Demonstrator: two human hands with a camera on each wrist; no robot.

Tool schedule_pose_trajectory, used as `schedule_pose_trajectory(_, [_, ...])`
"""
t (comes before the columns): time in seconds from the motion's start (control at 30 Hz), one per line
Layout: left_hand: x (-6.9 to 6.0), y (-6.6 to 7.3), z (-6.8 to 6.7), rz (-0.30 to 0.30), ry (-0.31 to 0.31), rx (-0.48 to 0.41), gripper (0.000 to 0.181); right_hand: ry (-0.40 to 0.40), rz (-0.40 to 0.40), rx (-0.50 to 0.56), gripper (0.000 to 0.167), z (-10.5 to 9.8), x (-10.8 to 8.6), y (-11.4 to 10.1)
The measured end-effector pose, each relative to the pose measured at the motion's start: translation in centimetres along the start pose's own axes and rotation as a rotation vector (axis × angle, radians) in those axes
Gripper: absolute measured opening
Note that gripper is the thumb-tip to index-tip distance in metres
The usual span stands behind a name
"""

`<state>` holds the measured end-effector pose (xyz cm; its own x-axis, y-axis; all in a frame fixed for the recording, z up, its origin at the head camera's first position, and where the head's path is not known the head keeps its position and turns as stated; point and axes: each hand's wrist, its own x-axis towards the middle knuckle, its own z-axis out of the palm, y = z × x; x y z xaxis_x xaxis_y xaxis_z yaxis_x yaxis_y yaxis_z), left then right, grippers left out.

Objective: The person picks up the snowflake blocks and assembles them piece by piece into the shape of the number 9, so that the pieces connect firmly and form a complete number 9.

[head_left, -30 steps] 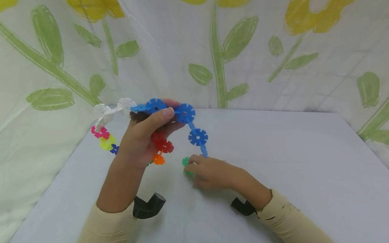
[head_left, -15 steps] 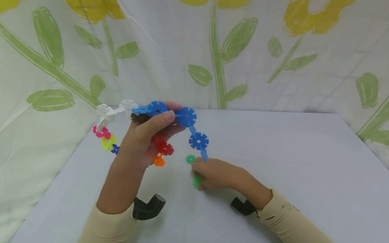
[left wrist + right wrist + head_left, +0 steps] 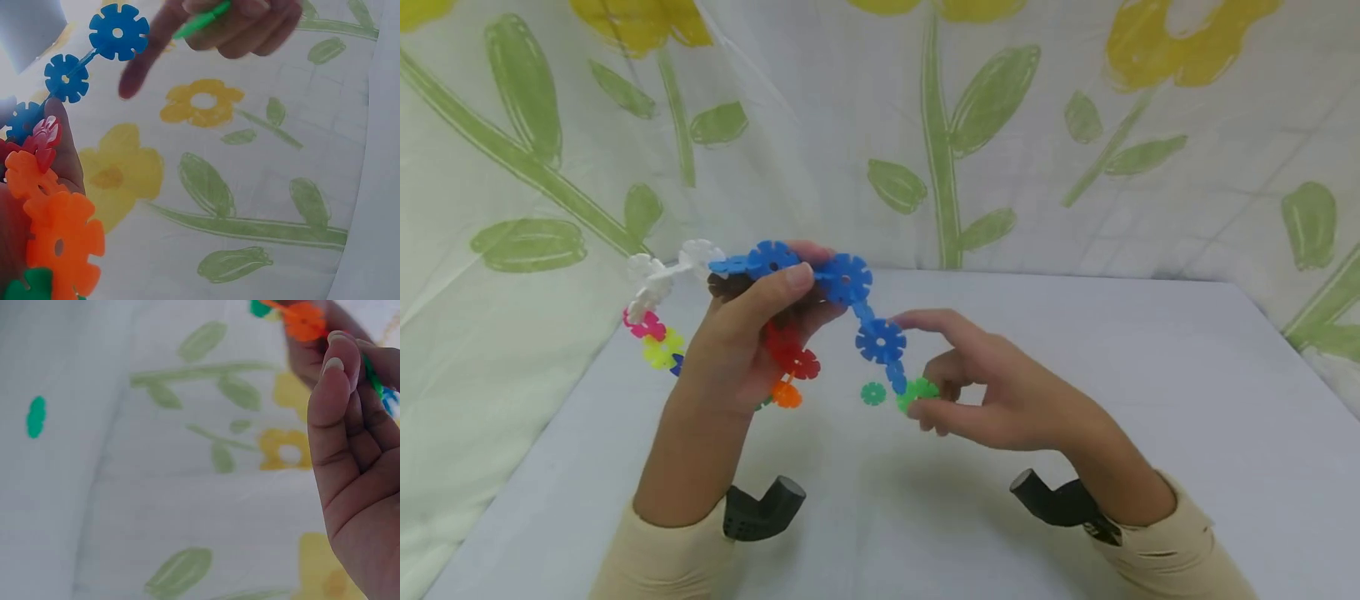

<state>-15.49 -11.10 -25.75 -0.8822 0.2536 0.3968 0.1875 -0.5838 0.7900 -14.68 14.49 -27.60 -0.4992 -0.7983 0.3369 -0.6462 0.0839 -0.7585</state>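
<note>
In the head view my left hand (image 3: pixel 726 354) grips a chain of slotted, flower-shaped plastic discs. Blue discs (image 3: pixel 881 342) run down its right side. White discs (image 3: pixel 647 283) form the far left, followed by pink and yellow ones. Red and orange discs (image 3: pixel 787 394) hang below the palm. My right hand (image 3: pixel 1015 387) pinches a light green disc (image 3: pixel 917 393) beside the chain's lowest blue disc; whether they touch I cannot tell. Its index finger reaches to the blue disc above. In the left wrist view, the green disc (image 3: pixel 203 20) appears edge-on. Part of the chain is hidden behind my left hand.
A loose darker green disc (image 3: pixel 873 393) lies on the white tabletop (image 3: pixel 1120 383), left of my right hand. Behind the table hangs a white cloth (image 3: pixel 820 125) printed with yellow flowers and green leaves. Black wrist-worn devices (image 3: pixel 765 508) sit at both cuffs.
My right hand has risen from the tabletop with the light green disc, up to the chain's blue end. The darker green disc stays on the table. My left hand has shifted slightly left.
</note>
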Motion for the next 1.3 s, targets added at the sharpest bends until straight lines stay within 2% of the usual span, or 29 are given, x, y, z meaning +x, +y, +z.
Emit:
schedule_pose_trajectory(0.13, [0.2,-0.3,0.2,-0.009,-0.047,-0.029,0.022,0.023,-0.038,0.035,0.087,0.1,-0.5,-1.9])
schedule_pose_trajectory(0.23, [0.3,-0.6,0.3,-0.013,-0.084,-0.041,0.023,0.020,-0.078,0.016,0.088,0.5,-0.5,-2.5])
schedule_pose_trajectory(0.33, [0.3,-0.7,0.5,-0.016,-0.091,-0.038,0.024,0.039,-0.153,-0.021,0.079,0.8,-0.4,-2.5])
schedule_pose_trajectory(0.5, [0.1,-0.7,0.6,-0.029,-0.042,-0.035,0.025,0.102,-0.267,-0.049,0.051,1.0,-0.4,-2.2])
schedule_pose_trajectory(0.57, [0.0,-0.7,0.7,-0.036,-0.044,-0.049,0.025,0.110,-0.273,-0.039,0.045,1.1,-0.4,-2.1])
schedule_pose_trajectory(0.7, [0.0,-0.8,0.8,-0.043,-0.070,-0.068,0.024,0.093,-0.273,-0.033,0.044,1.1,-0.2,-1.9])
schedule_pose_trajectory(1.07, [0.0,-0.8,1.0,-0.058,-0.047,-0.077,0.029,0.126,-0.332,-0.089,0.041,1.2,-0.1,-1.6])
schedule_pose_trajectory(1.2, [-0.1,-0.7,0.9,-0.042,-0.046,-0.058,0.028,0.159,-0.356,-0.118,0.040,1.3,-0.1,-1.7])
schedule_pose_trajectory(1.3, [-0.1,-0.5,0.8,-0.005,-0.050,-0.032,0.026,0.187,-0.348,-0.132,0.039,1.4,-0.1,-1.8])
